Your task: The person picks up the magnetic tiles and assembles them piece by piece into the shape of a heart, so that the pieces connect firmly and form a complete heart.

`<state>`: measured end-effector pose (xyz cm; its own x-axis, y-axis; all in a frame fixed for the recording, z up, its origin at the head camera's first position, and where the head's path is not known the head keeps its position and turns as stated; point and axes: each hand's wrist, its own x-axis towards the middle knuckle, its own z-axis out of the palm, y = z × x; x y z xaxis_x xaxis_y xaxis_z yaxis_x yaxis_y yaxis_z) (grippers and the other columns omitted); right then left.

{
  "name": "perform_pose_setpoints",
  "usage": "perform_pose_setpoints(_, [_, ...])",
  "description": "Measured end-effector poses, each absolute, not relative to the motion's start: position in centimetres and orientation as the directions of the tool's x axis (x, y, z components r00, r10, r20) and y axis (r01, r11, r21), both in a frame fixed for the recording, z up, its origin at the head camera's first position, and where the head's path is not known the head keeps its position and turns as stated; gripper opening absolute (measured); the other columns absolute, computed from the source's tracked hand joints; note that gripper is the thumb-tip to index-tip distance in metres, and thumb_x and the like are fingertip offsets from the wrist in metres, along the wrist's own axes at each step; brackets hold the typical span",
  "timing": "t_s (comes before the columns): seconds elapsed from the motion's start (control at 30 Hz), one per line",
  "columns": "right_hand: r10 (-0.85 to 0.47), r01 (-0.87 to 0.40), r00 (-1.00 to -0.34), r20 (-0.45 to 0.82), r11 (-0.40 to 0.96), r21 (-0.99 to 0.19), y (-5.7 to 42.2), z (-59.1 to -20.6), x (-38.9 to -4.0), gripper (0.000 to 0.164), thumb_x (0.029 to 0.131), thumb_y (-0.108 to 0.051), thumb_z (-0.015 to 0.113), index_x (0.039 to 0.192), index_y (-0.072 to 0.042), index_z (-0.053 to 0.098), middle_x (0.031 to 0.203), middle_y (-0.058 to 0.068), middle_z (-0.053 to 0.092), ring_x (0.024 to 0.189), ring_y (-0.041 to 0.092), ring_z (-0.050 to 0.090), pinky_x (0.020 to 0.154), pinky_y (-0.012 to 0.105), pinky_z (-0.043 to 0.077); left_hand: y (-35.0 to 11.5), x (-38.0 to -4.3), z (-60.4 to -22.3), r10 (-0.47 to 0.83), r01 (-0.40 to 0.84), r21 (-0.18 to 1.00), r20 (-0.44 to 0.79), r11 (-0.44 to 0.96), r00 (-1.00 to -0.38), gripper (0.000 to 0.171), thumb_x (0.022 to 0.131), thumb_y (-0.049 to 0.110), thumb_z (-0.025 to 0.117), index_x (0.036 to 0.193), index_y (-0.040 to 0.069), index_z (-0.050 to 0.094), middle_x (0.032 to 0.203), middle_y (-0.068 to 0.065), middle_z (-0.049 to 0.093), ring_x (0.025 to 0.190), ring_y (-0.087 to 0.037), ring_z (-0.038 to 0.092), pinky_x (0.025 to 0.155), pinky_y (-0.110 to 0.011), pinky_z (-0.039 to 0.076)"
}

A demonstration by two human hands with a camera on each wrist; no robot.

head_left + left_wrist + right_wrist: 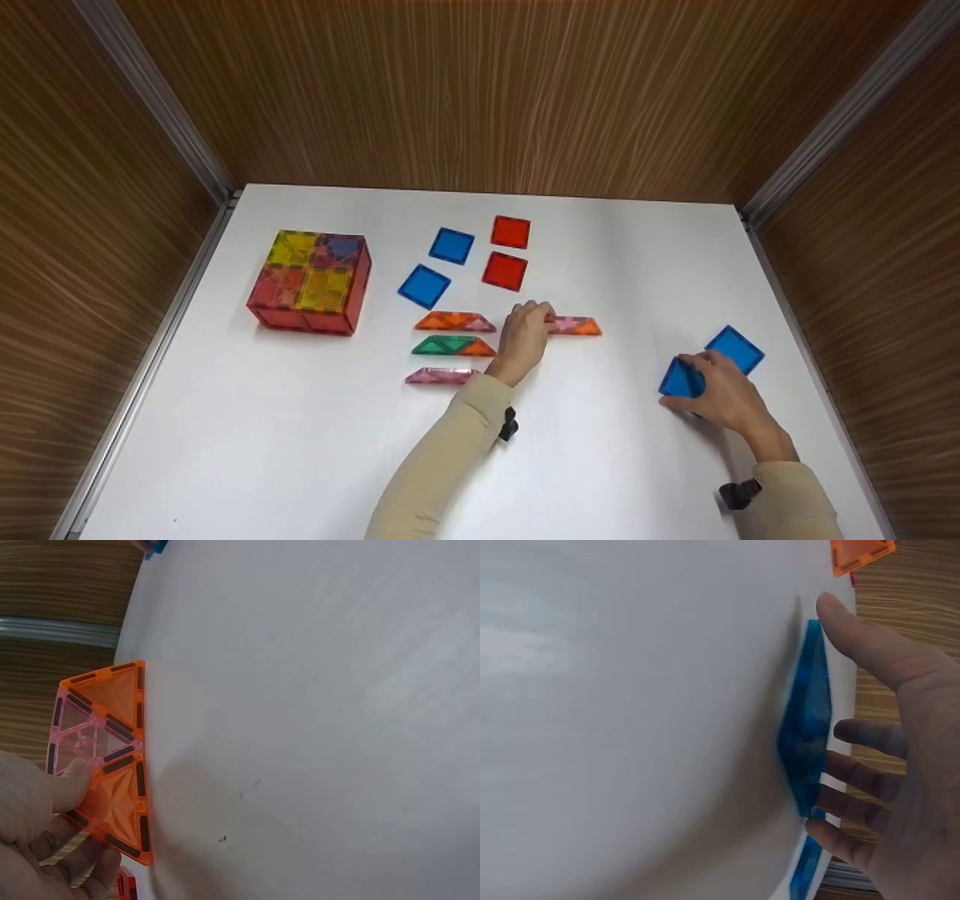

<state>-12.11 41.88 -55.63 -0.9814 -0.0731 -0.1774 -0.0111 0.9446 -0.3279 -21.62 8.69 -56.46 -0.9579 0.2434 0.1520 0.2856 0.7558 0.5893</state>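
Observation:
My left hand point(523, 341) pinches a trapezoid of joined orange and pink magnetic tiles point(112, 712), which stands on its long edge on the table; the thumb lies on its near face. To the left stand an orange-and-pink trapezoid point(454, 322), a green-and-orange one point(450, 346) and a pink one point(439, 376). My right hand point(727, 394) is spread around a blue square tile point(677, 380), thumb on one side and fingers on the other. In the right wrist view the thumb stays apart from this tile point(806, 720); whether the fingers touch it I cannot tell. Another blue tile point(736, 349) lies just behind.
A box-shaped block of red, yellow and purple tiles point(349, 300) stands at the left. Toward the back lie two blue squares point(452, 246) and two red squares point(511, 232). Wood-grain walls point(480, 97) enclose the white table point(300, 450) at the back and sides.

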Motion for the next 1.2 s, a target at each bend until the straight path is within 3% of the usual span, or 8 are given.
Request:
perform_pose_setpoints(0.3, [-0.097,-0.044,-0.984,-0.148,0.944,-0.327,40.9,-56.3,-13.5,0.095,0.08,-0.066,0.083,0.143,0.001,0.058,0.135,0.03,0.057,0.12,0.052,0.059,0.095,0.074,0.053,8.4,-21.4,-56.5,0.25,0.302,0.591,0.17,0.748,-0.953,0.014,0.097,0.018,0.076,0.108,0.011,0.078,0.1,-0.006,0.077,0.094,-0.024,0.069,0.085,-0.034,0.057])
perform_pose_setpoints(0.47, [-0.118,-0.075,-0.991,-0.07,0.894,-0.441,39.5,-56.4,-14.4,0.085,0.083,-0.056,0.086,0.143,-0.003,0.058,0.133,0.024,0.058,0.12,0.049,0.062,0.096,0.071,0.055,8.4,-21.2,-56.7,0.259,0.344,0.556,0.228,0.757,-0.939,0.011,0.096,0.016,0.076,0.105,0.011,0.078,0.096,-0.007,0.077,0.09,-0.026,0.069,0.082,-0.034,0.057])
perform_pose_setpoints(0.67, [-0.154,-0.121,-0.988,-0.01,0.811,-0.573,36.9,-56.3,-15.7,0.078,0.084,-0.041,0.089,0.146,-0.008,0.054,0.142,0.02,0.058,0.122,0.045,0.062,0.098,0.065,0.057,8.3,-21.1,-56.7,0.26,0.346,0.546,0.232,0.763,-0.937,0.011,0.095,0.018,0.078,0.103,0.011,0.078,0.095,-0.006,0.076,0.089,-0.026,0.069,0.081,-0.034,0.056])
perform_pose_setpoints(0.87, [-0.219,-0.188,-0.975,0.031,0.748,-0.636,34.5,-56.6,-16.9,0.073,0.081,-0.027,0.091,0.144,-0.012,0.057,0.141,0.016,0.061,0.123,0.04,0.064,0.103,0.062,0.056,8.3,-21.2,-56.6,0.268,0.351,0.544,0.229,0.762,-0.936,0.011,0.095,0.018,0.077,0.104,0.011,0.078,0.096,-0.006,0.077,0.09,-0.026,0.069,0.082,-0.034,0.056])
perform_pose_setpoints(1.2, [-0.301,-0.264,-0.951,0.075,0.656,-0.707,32.7,-56.9,-18.1,0.073,0.078,-0.022,0.094,0.141,-0.01,0.061,0.137,0.013,0.064,0.127,0.036,0.064,0.107,0.059,0.055,8.1,-21.2,-56.5,0.29,0.333,0.585,0.169,0.739,-0.942,0.011,0.099,0.011,0.072,0.109,0.011,0.076,0.103,-0.006,0.077,0.096,-0.025,0.068,0.087,-0.031,0.055])
